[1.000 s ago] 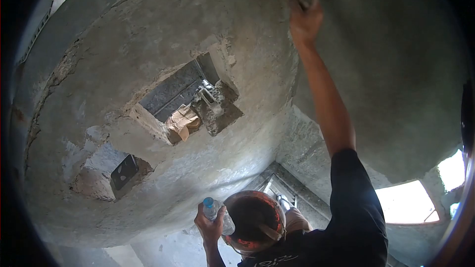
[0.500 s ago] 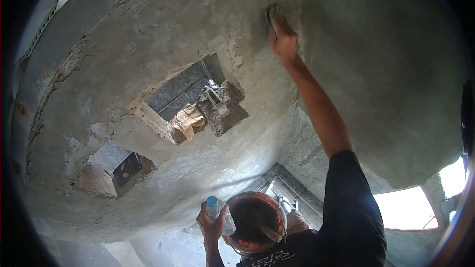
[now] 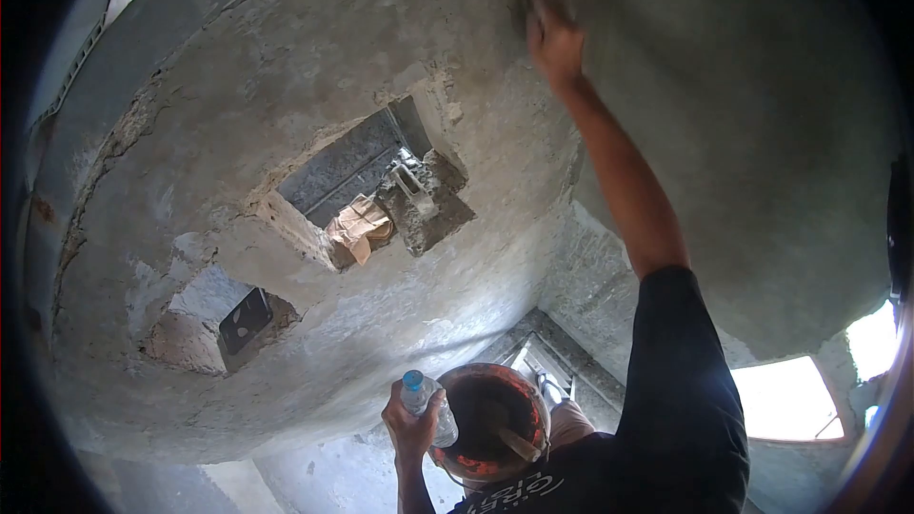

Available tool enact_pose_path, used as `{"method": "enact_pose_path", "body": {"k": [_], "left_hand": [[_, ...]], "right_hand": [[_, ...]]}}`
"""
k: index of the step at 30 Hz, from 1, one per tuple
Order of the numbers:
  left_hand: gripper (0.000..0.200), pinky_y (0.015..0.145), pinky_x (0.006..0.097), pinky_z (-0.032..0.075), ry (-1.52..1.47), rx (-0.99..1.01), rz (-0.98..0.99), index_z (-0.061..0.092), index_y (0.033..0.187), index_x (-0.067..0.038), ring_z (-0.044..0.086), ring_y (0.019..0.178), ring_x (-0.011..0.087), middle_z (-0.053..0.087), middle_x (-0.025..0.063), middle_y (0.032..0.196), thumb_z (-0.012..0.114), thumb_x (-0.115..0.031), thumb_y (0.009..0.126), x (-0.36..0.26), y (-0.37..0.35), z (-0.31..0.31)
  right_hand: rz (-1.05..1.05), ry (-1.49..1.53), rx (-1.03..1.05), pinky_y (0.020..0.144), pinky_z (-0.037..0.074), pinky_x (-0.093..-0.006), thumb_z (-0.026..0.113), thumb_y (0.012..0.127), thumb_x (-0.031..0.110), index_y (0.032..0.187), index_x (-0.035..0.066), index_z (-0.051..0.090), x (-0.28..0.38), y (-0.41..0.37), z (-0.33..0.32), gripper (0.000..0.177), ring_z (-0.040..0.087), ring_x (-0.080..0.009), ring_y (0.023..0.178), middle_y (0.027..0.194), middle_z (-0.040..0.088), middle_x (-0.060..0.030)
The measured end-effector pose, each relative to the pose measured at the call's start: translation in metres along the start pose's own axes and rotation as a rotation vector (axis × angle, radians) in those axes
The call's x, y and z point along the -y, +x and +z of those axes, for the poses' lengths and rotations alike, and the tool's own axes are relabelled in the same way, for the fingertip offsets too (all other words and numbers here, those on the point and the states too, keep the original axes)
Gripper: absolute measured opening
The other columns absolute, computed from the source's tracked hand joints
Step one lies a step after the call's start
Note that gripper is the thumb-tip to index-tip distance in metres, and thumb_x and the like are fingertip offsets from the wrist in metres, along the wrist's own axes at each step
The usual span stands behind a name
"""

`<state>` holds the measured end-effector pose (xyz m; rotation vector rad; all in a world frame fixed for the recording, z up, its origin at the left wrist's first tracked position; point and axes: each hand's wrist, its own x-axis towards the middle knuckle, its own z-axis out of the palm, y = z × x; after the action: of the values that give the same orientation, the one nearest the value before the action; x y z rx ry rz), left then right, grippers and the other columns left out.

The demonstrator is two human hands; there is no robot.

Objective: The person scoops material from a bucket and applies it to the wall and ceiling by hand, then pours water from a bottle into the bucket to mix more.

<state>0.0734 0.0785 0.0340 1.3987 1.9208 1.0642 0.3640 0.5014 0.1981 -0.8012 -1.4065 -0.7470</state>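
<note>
My left hand (image 3: 409,426) is wrapped round a clear plastic bottle (image 3: 445,425) with a blue cap, beside a bucket. The bucket (image 3: 545,409) has an orange-stained rim and a dark inside, and a wooden handle (image 3: 520,444) sticks out over its edge. High on the wall (image 3: 381,29), my right arm is stretched out. My right hand (image 3: 557,38) presses there near the corner, fingers bent over a dark thing that motion blur hides. Around it the plaster looks darker.
A recess (image 3: 328,171) in the wall holds crumpled brown paper (image 3: 360,227) and a grey metal-looking piece (image 3: 411,188) on rubble. In a smaller recess to the left stands a dark phone-like slab (image 3: 246,321). A ladder-like frame (image 3: 562,362) shows below, and a bright opening (image 3: 788,400) lies at right.
My right hand has moved a little up and to the right across the wall and is now blurred. My left hand still grips the bottle, nearly in the same place.
</note>
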Motion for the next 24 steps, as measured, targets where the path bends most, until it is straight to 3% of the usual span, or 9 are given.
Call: {"method": "enact_pose_path", "body": {"k": [5, 7, 10, 13, 15, 16, 19, 21, 24], "left_hand": [[0.032, 0.067, 0.0346, 0.05, -0.012, 0.019, 0.053, 0.057, 0.089, -0.002, 0.065, 0.071, 0.0241, 0.065, 0.0125, 0.078, 0.076, -0.017, 0.069, -0.001, 0.003, 0.005], [0.032, 0.067, 0.0347, 0.049, -0.018, 0.027, 0.056, 0.057, 0.089, -0.002, 0.065, 0.071, 0.0242, 0.065, 0.0125, 0.078, 0.076, -0.017, 0.069, -0.003, 0.003, 0.004], [0.031, 0.067, 0.0348, 0.049, -0.017, 0.004, 0.075, 0.057, 0.089, -0.002, 0.064, 0.071, 0.024, 0.065, 0.0126, 0.078, 0.075, -0.016, 0.069, -0.004, 0.002, 0.004], [0.032, 0.067, 0.0342, 0.049, -0.008, -0.015, 0.019, 0.056, 0.09, -0.003, 0.063, 0.072, 0.0218, 0.064, 0.0109, 0.079, 0.075, -0.018, 0.069, -0.001, 0.001, 0.006], [0.033, 0.067, 0.0345, 0.049, -0.016, -0.001, 0.018, 0.056, 0.09, -0.002, 0.063, 0.072, 0.0214, 0.064, 0.0105, 0.078, 0.075, -0.018, 0.069, -0.006, 0.002, 0.007], [0.033, 0.067, 0.0345, 0.049, -0.019, 0.0, 0.018, 0.056, 0.09, -0.002, 0.063, 0.072, 0.0214, 0.064, 0.0105, 0.078, 0.075, -0.018, 0.069, -0.006, 0.003, 0.008], [0.031, 0.067, 0.0343, 0.049, -0.024, 0.01, 0.053, 0.057, 0.091, -0.002, 0.064, 0.071, 0.0226, 0.065, 0.0123, 0.078, 0.075, -0.015, 0.069, -0.008, 0.004, 0.008], [0.032, 0.067, 0.0341, 0.049, -0.074, 0.041, 0.07, 0.057, 0.091, -0.002, 0.064, 0.071, 0.0219, 0.065, 0.0122, 0.079, 0.075, -0.015, 0.069, -0.009, 0.004, 0.008], [0.032, 0.068, 0.0339, 0.049, -0.04, 0.012, 0.061, 0.057, 0.092, -0.002, 0.064, 0.071, 0.0215, 0.065, 0.0119, 0.079, 0.076, -0.015, 0.068, -0.017, 0.002, 0.006]], "right_hand": [[-0.081, -0.055, 0.126, 0.076, 0.051, -0.0391, 0.059, 0.073, 0.001, 0.107, 0.002, 0.061, 0.007, -0.037, -0.043, 0.033, 0.061, -0.0363, 0.089, 0.102, 0.06, -0.0225], [0.226, 0.094, -0.047, 0.078, 0.051, -0.0383, 0.058, 0.074, 0.001, 0.107, 0.002, 0.06, -0.008, -0.015, -0.034, 0.033, 0.06, -0.0361, 0.091, 0.102, 0.06, -0.0227], [0.26, 0.08, -0.047, 0.078, 0.051, -0.0389, 0.057, 0.076, 0.003, 0.107, 0.002, 0.061, -0.015, 0.036, -0.016, 0.031, 0.06, -0.0362, 0.092, 0.1, 0.06, -0.0229], [0.218, -0.005, 0.046, 0.079, 0.05, -0.0389, 0.057, 0.077, 0.006, 0.11, 0.003, 0.059, -0.014, 0.03, 0.0, 0.033, 0.06, -0.0368, 0.091, 0.1, 0.061, -0.0228], [-0.035, -0.038, -0.061, 0.082, 0.05, -0.038, 0.056, 0.077, 0.007, 0.111, 0.003, 0.058, -0.022, -0.018, -0.001, 0.035, 0.06, -0.0371, 0.091, 0.102, 0.061, -0.0219], [-0.037, -0.039, -0.06, 0.082, 0.05, -0.038, 0.056, 0.077, 0.007, 0.111, 0.003, 0.058, -0.027, -0.038, -0.009, 0.035, 0.06, -0.0371, 0.091, 0.102, 0.061, -0.0219], [-0.044, -0.167, 0.125, 0.086, 0.048, -0.0367, 0.056, 0.075, 0.005, 0.112, 0.003, 0.057, -0.034, -0.063, -0.029, 0.037, 0.059, -0.037, 0.093, 0.107, 0.06, -0.021], [0.245, 0.011, 0.016, 0.083, 0.05, -0.0372, 0.056, 0.075, 0.006, 0.11, 0.003, 0.059, -0.025, -0.041, -0.034, 0.036, 0.06, -0.0366, 0.092, 0.108, 0.059, -0.0208], [0.277, 0.041, -0.059, 0.079, 0.051, -0.0383, 0.055, 0.075, 0.006, 0.11, 0.004, 0.059, -0.018, 0.019, -0.025, 0.036, 0.06, -0.0361, 0.093, 0.108, 0.059, -0.021]]}}
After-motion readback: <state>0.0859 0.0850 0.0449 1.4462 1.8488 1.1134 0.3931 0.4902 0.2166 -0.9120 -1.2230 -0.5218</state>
